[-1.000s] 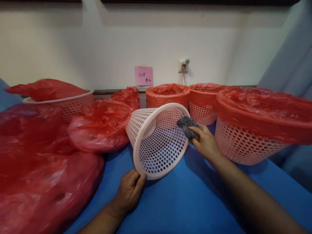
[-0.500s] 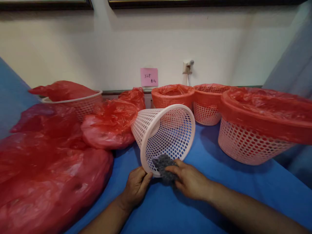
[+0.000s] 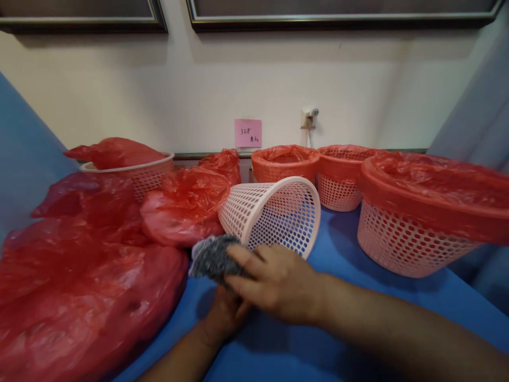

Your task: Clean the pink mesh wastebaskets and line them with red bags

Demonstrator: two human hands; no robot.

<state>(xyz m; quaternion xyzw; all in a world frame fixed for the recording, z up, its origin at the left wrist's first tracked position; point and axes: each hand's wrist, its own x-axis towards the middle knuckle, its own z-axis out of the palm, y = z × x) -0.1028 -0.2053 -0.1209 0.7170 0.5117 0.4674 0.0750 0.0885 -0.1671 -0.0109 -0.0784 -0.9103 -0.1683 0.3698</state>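
A white perforated plastic basket (image 3: 248,204) lies on its side on the blue table cover, its open mouth turned toward me. In my right hand (image 3: 274,281) is a bunched grey cloth (image 3: 214,258), held out past the left side of the basket's rim. My left hand (image 3: 225,313) is low at the near rim, closed as before. Its fingertips and the part of the rim they grip are hidden behind my right hand and the cloth.
Red plastic bags (image 3: 91,286) bulge over the left side. A bag-topped basket (image 3: 153,175) stands behind them. At the back and right are baskets lined with red bags, the largest basket (image 3: 413,241) nearest. A pink note (image 3: 248,132) and a socket (image 3: 308,119) are on the wall.
My right hand has moved left and slightly up with the cloth, from inside the basket's lower rim to outside its left side, crossing over my left hand. The view has tilted up a little.
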